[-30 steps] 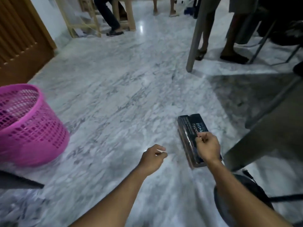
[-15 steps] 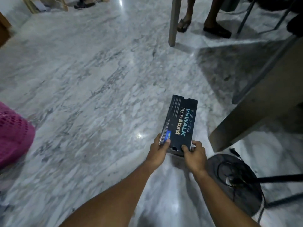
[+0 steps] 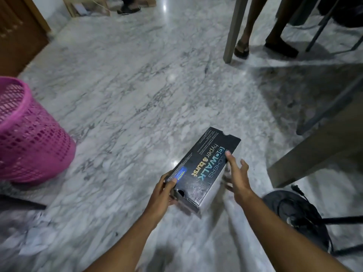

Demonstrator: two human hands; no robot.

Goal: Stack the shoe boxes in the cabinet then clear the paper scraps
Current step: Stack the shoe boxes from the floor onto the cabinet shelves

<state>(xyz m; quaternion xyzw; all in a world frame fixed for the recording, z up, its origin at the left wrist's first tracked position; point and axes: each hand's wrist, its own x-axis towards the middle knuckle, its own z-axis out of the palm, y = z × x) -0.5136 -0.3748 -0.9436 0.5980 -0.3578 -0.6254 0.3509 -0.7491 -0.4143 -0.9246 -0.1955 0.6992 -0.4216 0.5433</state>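
A black shoe box (image 3: 204, 165) with printed lettering on its lid is lifted above the marble floor, tilted with its far end toward the upper right. My left hand (image 3: 164, 193) grips its near left corner, thumb on the lid. My right hand (image 3: 236, 173) lies against the box's right side with fingers spread, one fingertip on the lid edge. White paper scraps (image 3: 34, 237) lie on the floor at the lower left. The cabinet is out of view.
A pink mesh basket (image 3: 29, 138) stands at the left. A table leg (image 3: 312, 152) slants at the right, with a round black fan base and cable (image 3: 300, 218) below it. A person's feet (image 3: 261, 46) and a post stand at the back.
The box has come up off the floor and turned, held at both sides. My right hand has slid from the near end to the right side. The basket is back in view.
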